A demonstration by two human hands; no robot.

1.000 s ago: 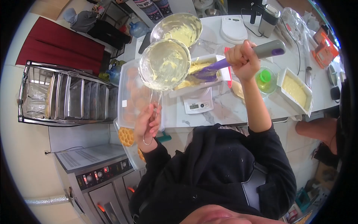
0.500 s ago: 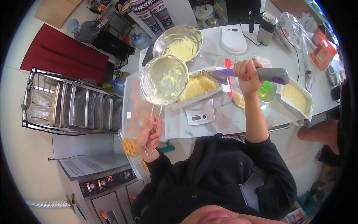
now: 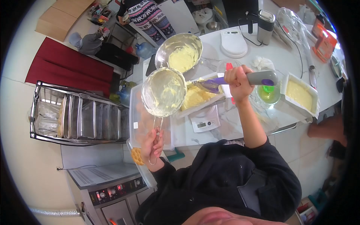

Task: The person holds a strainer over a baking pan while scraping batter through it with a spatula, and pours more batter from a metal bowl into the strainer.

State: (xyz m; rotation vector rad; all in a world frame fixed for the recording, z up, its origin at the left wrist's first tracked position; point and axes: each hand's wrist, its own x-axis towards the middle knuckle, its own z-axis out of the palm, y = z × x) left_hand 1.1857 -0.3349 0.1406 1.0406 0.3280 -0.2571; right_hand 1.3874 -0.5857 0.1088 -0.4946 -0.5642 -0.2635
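The counter [image 3: 240, 118] in front of me is white with grey veining. Close to me on it sits a small digital scale [image 3: 205, 122]; farther back stand a metal bowl [image 3: 163, 54] smeared with yellow mixture, a larger white scale [image 3: 233, 45] and a black-and-silver appliance [image 3: 265, 28]. To my right I have a clear bowl [image 3: 277, 95] with something green inside, a paper-lined tin [image 3: 294, 106] of batter and an orange packet [image 3: 325, 47]; to my left, a clear plastic container [image 3: 152, 122]
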